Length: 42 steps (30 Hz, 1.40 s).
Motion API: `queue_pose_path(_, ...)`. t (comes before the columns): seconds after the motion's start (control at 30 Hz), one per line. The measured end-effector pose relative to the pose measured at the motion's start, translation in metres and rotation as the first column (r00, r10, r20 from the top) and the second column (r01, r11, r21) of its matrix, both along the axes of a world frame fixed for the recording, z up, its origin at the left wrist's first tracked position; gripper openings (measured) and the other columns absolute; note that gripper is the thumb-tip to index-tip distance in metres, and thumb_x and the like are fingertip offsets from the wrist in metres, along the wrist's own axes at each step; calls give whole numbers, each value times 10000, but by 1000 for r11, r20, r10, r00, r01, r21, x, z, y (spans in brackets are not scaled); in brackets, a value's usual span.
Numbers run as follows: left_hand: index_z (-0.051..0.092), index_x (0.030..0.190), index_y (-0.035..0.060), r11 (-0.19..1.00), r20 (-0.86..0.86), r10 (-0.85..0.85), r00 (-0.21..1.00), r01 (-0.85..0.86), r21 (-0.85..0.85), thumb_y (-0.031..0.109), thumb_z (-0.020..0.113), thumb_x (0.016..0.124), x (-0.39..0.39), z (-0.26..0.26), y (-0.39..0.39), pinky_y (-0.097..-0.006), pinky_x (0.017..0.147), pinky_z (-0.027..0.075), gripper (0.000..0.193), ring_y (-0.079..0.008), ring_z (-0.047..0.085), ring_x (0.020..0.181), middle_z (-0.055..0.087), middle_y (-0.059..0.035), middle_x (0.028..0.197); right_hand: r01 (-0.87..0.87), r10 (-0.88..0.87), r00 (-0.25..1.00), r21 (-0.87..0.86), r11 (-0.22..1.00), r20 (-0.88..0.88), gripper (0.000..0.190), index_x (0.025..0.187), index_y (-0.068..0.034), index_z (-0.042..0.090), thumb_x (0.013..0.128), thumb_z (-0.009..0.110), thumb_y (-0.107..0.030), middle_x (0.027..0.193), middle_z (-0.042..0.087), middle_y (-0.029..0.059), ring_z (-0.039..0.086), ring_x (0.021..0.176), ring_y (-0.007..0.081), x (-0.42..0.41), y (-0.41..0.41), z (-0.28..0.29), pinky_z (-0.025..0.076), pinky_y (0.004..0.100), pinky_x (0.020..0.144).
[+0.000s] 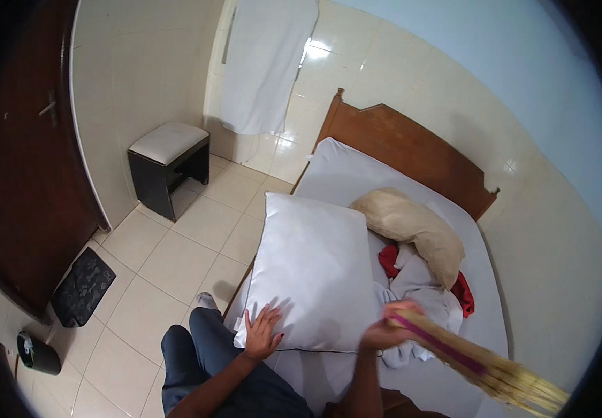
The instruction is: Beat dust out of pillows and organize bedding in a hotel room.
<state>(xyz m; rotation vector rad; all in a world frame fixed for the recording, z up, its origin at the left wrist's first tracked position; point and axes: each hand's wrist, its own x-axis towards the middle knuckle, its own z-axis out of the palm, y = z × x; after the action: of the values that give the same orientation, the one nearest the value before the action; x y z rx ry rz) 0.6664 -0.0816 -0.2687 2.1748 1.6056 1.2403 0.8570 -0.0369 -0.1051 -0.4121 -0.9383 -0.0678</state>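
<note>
A white pillow [311, 266] lies flat on the bed, which has a pale sheet [342, 162]. My left hand [263, 332] rests on its near left corner with the fingers spread. Beyond the pillow's near right corner, my right hand [392, 326] grips a straw hand broom [452, 345] with a purple band; its bristles point to the lower right. The hand and broom look slightly blurred. Right of the pillow lie crumpled white cloths [426, 282] and a red cloth [463, 295], partly under a beige pillow [410, 219].
A wooden headboard [405, 146] stands against the tiled wall. Left of the bed are a padded stool [170, 151], a dark mat [84, 287], a black bin [38, 355] and a brown door [23, 157]. A white cloth [269, 62] hangs on the wall.
</note>
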Motion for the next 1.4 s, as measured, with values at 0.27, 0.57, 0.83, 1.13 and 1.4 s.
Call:
queue_pose_path(0.27, 302, 1222, 44, 999, 146, -21, 989, 14, 50, 257, 555, 726, -5, -9, 3, -567, 961, -7, 596, -287, 238, 1235, 339, -105, 1283, -196, 699, 697, -980, -29, -160, 314, 859, -12, 508, 845, 405, -308, 602, 510, 25, 422, 445, 85, 13, -28, -40, 309, 224, 395)
queue_pose_path(0.57, 170, 1290, -8, 979, 384, 39, 923, -112, 168, 506, 317, 818, -10, -8, -5, -522, 978, -27, 713, -344, 163, 1250, 231, -197, 1324, -465, 421, 873, -161, 871, -246, 334, 805, -50, 425, 786, 463, -381, 653, 457, 77, 411, 541, 174, -35, -53, -16, 345, 255, 453)
queue_pose_path(0.83, 143, 1292, -28, 939, 439, 171, 882, -281, 200, 527, 323, 807, -17, -17, 1, -543, 966, -18, 758, -393, 85, 1252, 132, -243, 1339, 534, 757, 526, -844, 61, 387, 407, 835, 11, 542, 782, 501, -391, 634, 553, 110, 528, 556, 226, 51, -104, -132, 412, 350, 506)
queue_pose_path(1.13, 250, 1268, -12, 997, -105, 49, 993, -43, 58, 532, 496, 720, 3, -15, -8, -613, 931, 71, 811, -399, 173, 1232, 227, -215, 1323, -42, -84, 910, -293, 955, -406, 440, 1021, -67, 381, 788, 503, -419, 707, 452, 57, 467, 668, 166, 27, -42, -35, 413, 281, 649)
queue_pose_path(1.4, 249, 1296, 75, 987, -342, 3, 940, -58, -149, 511, 541, 693, 4, 1, -13, -632, 917, 80, 799, -294, 150, 1267, 208, -88, 1365, -166, 418, 898, -985, 39, -134, 433, 665, -47, 539, 834, 398, -420, 480, 457, 24, 431, 402, 120, 73, -82, -70, 327, 260, 377)
